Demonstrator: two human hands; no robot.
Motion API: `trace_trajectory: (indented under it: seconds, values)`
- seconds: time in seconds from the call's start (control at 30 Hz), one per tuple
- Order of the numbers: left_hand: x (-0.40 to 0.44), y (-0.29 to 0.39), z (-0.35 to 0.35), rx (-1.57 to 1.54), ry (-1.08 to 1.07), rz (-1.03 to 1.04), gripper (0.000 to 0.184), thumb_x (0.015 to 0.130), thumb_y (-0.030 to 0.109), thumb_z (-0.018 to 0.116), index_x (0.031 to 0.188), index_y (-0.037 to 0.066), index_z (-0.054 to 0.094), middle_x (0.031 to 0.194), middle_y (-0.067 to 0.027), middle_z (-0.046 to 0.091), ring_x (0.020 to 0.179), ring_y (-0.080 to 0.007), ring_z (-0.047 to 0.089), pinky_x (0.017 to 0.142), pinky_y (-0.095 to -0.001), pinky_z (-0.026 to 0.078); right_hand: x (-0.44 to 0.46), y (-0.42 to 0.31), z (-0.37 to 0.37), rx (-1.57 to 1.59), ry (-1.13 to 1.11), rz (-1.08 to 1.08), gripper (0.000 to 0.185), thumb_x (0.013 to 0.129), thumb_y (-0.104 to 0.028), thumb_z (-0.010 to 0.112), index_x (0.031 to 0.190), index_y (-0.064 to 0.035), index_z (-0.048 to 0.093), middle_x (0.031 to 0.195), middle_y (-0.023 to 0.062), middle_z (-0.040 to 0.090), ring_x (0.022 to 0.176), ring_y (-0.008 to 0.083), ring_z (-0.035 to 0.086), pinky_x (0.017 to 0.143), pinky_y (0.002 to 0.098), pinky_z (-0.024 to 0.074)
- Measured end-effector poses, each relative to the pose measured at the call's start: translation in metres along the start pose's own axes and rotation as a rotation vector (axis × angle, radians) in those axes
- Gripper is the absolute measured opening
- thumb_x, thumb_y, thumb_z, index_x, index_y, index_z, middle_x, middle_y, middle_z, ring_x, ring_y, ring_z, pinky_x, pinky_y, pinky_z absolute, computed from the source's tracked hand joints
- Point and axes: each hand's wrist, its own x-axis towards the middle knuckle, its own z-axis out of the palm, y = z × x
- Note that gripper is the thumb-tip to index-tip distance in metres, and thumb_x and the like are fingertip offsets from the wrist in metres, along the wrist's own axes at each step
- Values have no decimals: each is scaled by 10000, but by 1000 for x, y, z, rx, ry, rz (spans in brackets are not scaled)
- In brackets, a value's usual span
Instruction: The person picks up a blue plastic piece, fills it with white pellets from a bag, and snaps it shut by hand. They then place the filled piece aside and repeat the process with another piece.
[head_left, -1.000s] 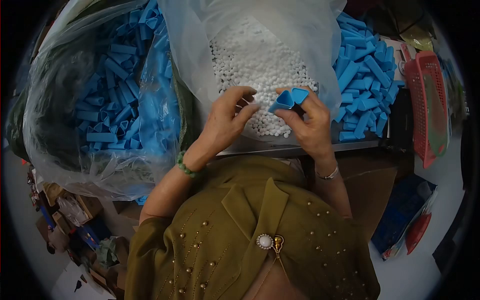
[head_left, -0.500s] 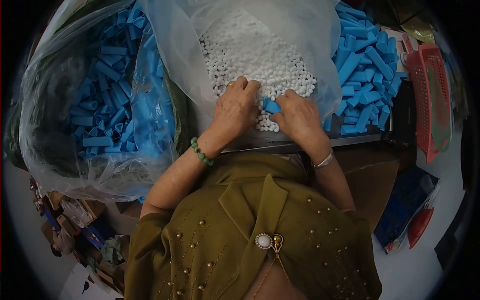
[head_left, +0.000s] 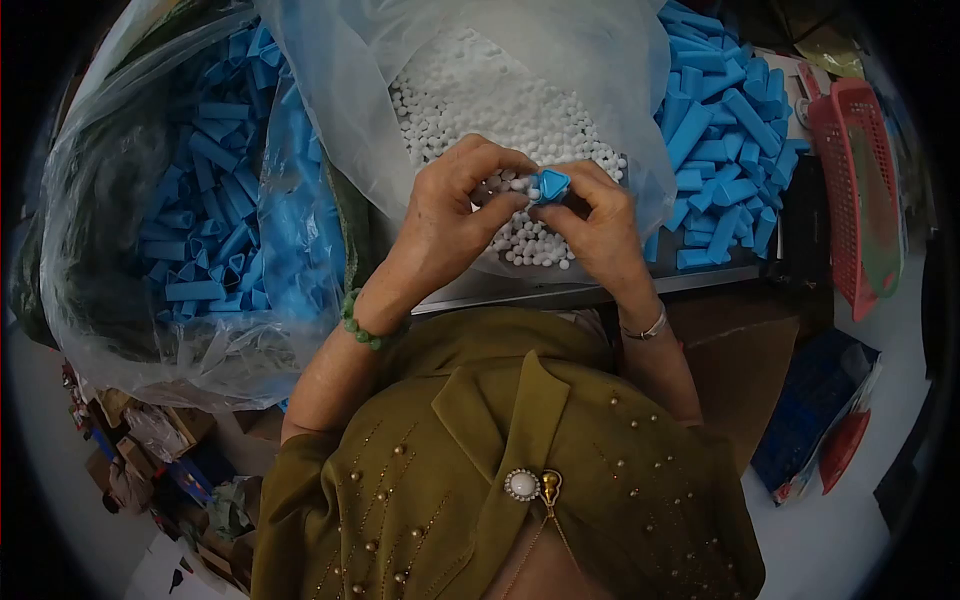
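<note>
My right hand (head_left: 603, 225) pinches a short blue triangular tube (head_left: 552, 184) between thumb and fingers, its open three-sided end facing me. Close against it, my left hand (head_left: 462, 200) is curled with thumb and fingertips around a few small white balls (head_left: 515, 184) at the tube's left side. Whether any ball is inside the tube I cannot tell. Below and behind both hands, a heap of the same white balls (head_left: 500, 110) lies on a sheet of clear plastic (head_left: 345, 95).
At the left a large clear plastic bag (head_left: 95, 300) holds many blue tubes (head_left: 215, 190). Another pile of blue tubes (head_left: 725, 130) lies right of the balls. Beyond it stands a red perforated basket (head_left: 845, 200), tilted on its side. The metal table edge (head_left: 700, 280) runs before me.
My left hand has come up out of the balls with a few of them and closed in on the tube. My right hand has raised the tube and turned its end toward me.
</note>
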Motion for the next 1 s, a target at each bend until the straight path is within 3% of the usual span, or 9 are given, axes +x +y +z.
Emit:
trace_trajectory:
  seconds: [0.2, 0.27, 0.4, 0.47, 0.63, 0.7, 0.83, 0.93, 1.0]
  values:
    - [1, 0, 1, 39, 22, 60, 217, 785, -23, 662, 993, 42, 662, 837, -33, 573, 689, -121, 564, 581, -265, 455, -1, -6, 1, 129, 28, -9, 292, 760, 79, 676, 1043, 6, 656, 980, 25, 598, 853, 90, 581, 700, 217, 490]
    - [0, 0, -2, -255, 23, -219, 197, 808, -17, 665, 1002, 21, 668, 815, -17, 575, 705, -98, 570, 577, -256, 460, -2, -1, 1, 146, 34, 12, 293, 761, 51, 697, 1047, -7, 665, 994, 40, 604, 853, 110, 604, 704, 226, 502]
    - [3, 4, -7, -577, 26, -361, 195, 833, 1, 661, 1027, 0, 665, 790, -13, 581, 692, -84, 557, 585, -239, 462, -5, -13, 1, 254, 99, -2, 301, 758, 27, 724, 1050, -21, 670, 1020, 62, 622, 838, 135, 633, 694, 238, 509]
    - [5, 0, -5, -784, 57, -408, 205, 838, 15, 659, 1042, -13, 658, 776, -26, 595, 674, -89, 554, 593, -229, 463, 0, -3, 1, 161, 100, 5, 306, 758, 25, 726, 1054, -22, 669, 1008, 64, 628, 828, 132, 634, 683, 240, 509]
    - [2, -10, -5, -768, 41, -449, 256, 855, 40, 655, 1108, 4, 635, 821, -19, 611, 709, -82, 535, 629, -232, 449, -4, -12, -1, 148, 128, -26, 296, 790, 27, 704, 1080, -13, 662, 1031, 30, 625, 835, 80, 595, 691, 214, 487]
    - [0, -9, -4, -733, 26, -440, 253, 858, 39, 651, 1107, 3, 634, 821, -18, 611, 712, -81, 534, 630, -232, 448, 1, -7, -3, 24, 130, -44, 310, 757, 6, 734, 1057, -26, 660, 961, 75, 638, 766, 124, 632, 628, 243, 507]
    - [-1, 3, -6, -618, 12, -392, 221, 861, 34, 642, 1080, 2, 643, 803, -11, 598, 711, -72, 530, 616, -219, 438, -4, -11, -2, 17, 125, -84, 309, 756, -1, 736, 1055, -26, 659, 966, 77, 639, 754, 133, 631, 622, 254, 506]
    - [0, 9, -6, -474, -40, -334, 196, 845, 15, 652, 1041, 10, 658, 784, 0, 572, 678, -68, 523, 582, -219, 428, -3, -8, -2, -14, 107, -74, 306, 758, 0, 732, 1054, -28, 658, 970, 85, 640, 758, 142, 634, 621, 263, 508]
    - [0, 8, -3, -383, -56, -310, 186, 833, 2, 660, 1018, 16, 667, 774, 8, 552, 643, -67, 516, 555, -226, 422, -4, -8, 0, 12, 51, -44, 284, 789, 48, 677, 1069, 3, 653, 1030, 67, 618, 843, 112, 626, 680, 226, 524]
